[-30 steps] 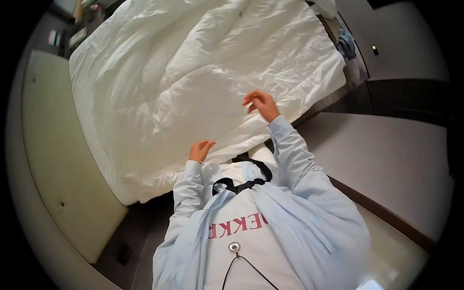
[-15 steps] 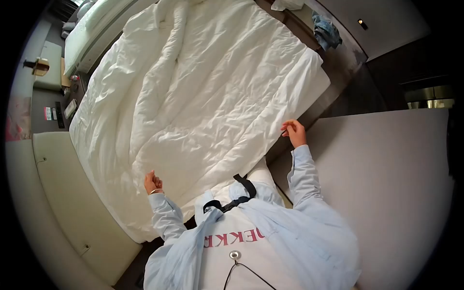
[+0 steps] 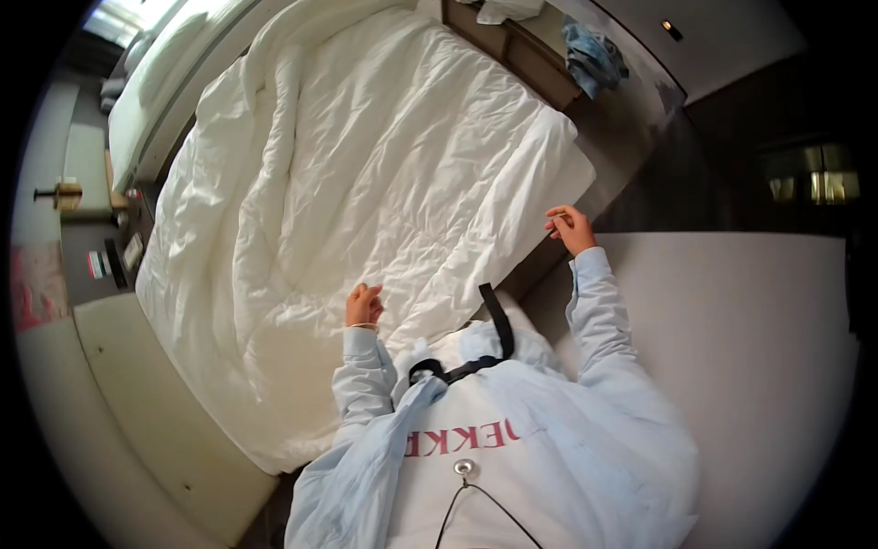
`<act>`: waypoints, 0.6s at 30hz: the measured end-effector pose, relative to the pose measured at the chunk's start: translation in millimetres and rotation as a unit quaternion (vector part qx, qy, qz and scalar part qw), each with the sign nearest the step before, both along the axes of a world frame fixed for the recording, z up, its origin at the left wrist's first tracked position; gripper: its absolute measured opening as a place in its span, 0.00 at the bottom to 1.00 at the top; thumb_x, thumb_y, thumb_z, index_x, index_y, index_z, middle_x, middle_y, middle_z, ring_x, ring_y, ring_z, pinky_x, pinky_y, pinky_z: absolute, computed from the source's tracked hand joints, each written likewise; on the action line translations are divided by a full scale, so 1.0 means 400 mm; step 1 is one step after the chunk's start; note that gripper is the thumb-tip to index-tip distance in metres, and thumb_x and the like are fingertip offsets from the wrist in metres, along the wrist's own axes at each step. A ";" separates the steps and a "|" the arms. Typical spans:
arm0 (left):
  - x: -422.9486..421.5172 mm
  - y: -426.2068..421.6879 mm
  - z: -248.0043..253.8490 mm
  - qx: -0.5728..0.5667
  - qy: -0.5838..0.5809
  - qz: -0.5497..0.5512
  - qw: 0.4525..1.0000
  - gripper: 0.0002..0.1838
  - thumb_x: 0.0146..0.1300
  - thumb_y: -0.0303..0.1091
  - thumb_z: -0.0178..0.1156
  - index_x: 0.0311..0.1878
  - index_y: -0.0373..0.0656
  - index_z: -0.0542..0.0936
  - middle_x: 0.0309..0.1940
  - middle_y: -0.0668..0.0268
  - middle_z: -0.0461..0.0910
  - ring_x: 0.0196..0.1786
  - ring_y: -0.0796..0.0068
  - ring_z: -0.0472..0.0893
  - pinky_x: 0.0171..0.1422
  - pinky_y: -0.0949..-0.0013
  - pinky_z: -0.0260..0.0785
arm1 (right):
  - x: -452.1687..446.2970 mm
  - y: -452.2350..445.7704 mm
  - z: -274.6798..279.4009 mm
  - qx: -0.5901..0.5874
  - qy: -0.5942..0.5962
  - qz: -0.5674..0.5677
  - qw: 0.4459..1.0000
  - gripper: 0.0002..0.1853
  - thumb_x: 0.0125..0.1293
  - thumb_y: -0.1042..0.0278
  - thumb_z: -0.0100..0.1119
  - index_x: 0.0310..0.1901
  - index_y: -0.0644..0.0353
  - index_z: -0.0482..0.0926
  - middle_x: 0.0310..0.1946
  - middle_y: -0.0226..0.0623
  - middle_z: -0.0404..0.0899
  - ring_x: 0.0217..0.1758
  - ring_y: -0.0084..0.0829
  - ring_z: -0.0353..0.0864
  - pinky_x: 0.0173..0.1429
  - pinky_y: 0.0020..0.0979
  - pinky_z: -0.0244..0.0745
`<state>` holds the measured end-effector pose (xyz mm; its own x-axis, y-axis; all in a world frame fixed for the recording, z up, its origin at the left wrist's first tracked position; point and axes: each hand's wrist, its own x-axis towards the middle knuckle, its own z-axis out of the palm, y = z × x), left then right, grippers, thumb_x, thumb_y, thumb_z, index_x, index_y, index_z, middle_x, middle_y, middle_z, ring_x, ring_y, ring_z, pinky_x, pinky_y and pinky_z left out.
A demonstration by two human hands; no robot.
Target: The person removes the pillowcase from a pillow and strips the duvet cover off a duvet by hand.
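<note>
A rumpled white quilt [image 3: 366, 174] covers the bed in front of me. My left hand [image 3: 364, 306] hovers over the quilt's near part, its fingers curled and a thin band at the wrist; whether anything is between the fingers is too small to tell. Near the quilt's right edge is my right hand [image 3: 571, 230], with loosely bent, slightly parted fingers and nothing visible in it. Neither hand visibly grips the quilt.
A padded cream headboard [image 3: 174, 412] stands on the left. At the right is a broad grey surface [image 3: 732, 348]. Blue cloth [image 3: 593, 57] lies at the upper right, and a second bed [image 3: 165, 82] is at the upper left.
The view has swung, showing more of the room at the upper left. My left hand went out left and came back toward the middle; my right hand has moved right, beyond the quilt's edge.
</note>
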<state>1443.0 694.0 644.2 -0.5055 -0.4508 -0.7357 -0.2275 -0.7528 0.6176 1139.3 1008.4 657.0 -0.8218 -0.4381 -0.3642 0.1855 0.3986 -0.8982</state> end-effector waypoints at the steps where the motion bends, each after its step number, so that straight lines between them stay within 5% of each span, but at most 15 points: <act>1: -0.025 -0.008 -0.008 0.011 0.004 -0.003 1.000 0.22 0.49 0.23 0.58 0.14 0.53 0.54 0.09 0.77 0.52 0.10 0.85 0.54 0.13 0.77 0.45 | 0.003 0.011 -0.011 0.007 0.013 0.000 1.000 0.10 0.58 0.78 0.43 0.38 0.60 0.74 0.28 0.34 0.78 0.29 0.22 0.77 0.30 0.21 0.72; 5: -0.146 -0.018 -0.121 -0.022 -0.003 0.018 1.000 0.20 0.48 0.22 0.55 0.13 0.52 0.55 0.09 0.76 0.53 0.10 0.84 0.55 0.13 0.76 0.44 | -0.067 0.035 -0.035 -0.045 -0.176 0.001 0.983 0.13 0.58 0.75 0.46 0.46 0.57 0.71 0.32 0.35 0.78 0.28 0.20 0.75 0.32 0.21 0.71; 10: -0.341 0.067 -0.145 -0.052 -0.013 0.024 0.998 0.19 0.50 0.24 0.56 0.14 0.50 0.57 0.10 0.76 0.53 0.10 0.83 0.54 0.12 0.76 0.44 | -0.288 0.039 -0.244 -0.062 -0.181 -0.052 0.980 0.18 0.58 0.69 0.51 0.51 0.54 0.66 0.37 0.36 0.77 0.29 0.21 0.74 0.36 0.23 0.71; 12: -0.429 0.126 -0.191 0.030 -0.037 0.019 0.999 0.17 0.51 0.25 0.55 0.15 0.50 0.59 0.10 0.75 0.52 0.10 0.82 0.53 0.13 0.76 0.44 | -0.384 0.038 -0.374 -0.010 -0.225 -0.225 0.948 0.24 0.56 0.64 0.56 0.55 0.53 0.61 0.44 0.37 0.72 0.37 0.26 0.73 0.36 0.27 0.72; 13: -0.418 0.143 -0.296 -0.045 -0.035 -0.050 0.997 0.16 0.50 0.25 0.55 0.15 0.50 0.60 0.10 0.76 0.52 0.10 0.82 0.53 0.13 0.77 0.45 | -0.443 0.037 -0.417 0.016 -0.289 -0.255 0.923 0.34 0.51 0.58 0.62 0.58 0.52 0.56 0.49 0.38 0.67 0.45 0.31 0.71 0.38 0.32 0.72; 15: -0.432 0.204 -0.439 -0.115 -0.046 -0.111 0.986 0.16 0.50 0.25 0.56 0.15 0.51 0.60 0.10 0.76 0.53 0.10 0.82 0.53 0.14 0.77 0.45 | -0.538 0.022 -0.531 -0.019 -0.321 -0.285 0.903 0.34 0.51 0.54 0.62 0.57 0.51 0.58 0.48 0.37 0.68 0.44 0.34 0.70 0.40 0.36 0.70; 18: -0.597 0.339 -0.354 -0.020 -0.131 -0.025 0.991 0.16 0.49 0.27 0.57 0.15 0.51 0.60 0.10 0.76 0.54 0.10 0.82 0.53 0.14 0.75 0.45 | -0.636 -0.027 -0.614 -0.026 -0.348 -0.331 0.877 0.38 0.47 0.48 0.64 0.56 0.57 0.60 0.47 0.39 0.68 0.42 0.35 0.70 0.43 0.37 0.69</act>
<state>1204.1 829.8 502.7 -0.3221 -0.4619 -0.8264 -0.4195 -0.7129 0.5620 884.9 997.4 411.5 -0.4883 0.0204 -0.8725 0.8715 -0.0413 -0.4887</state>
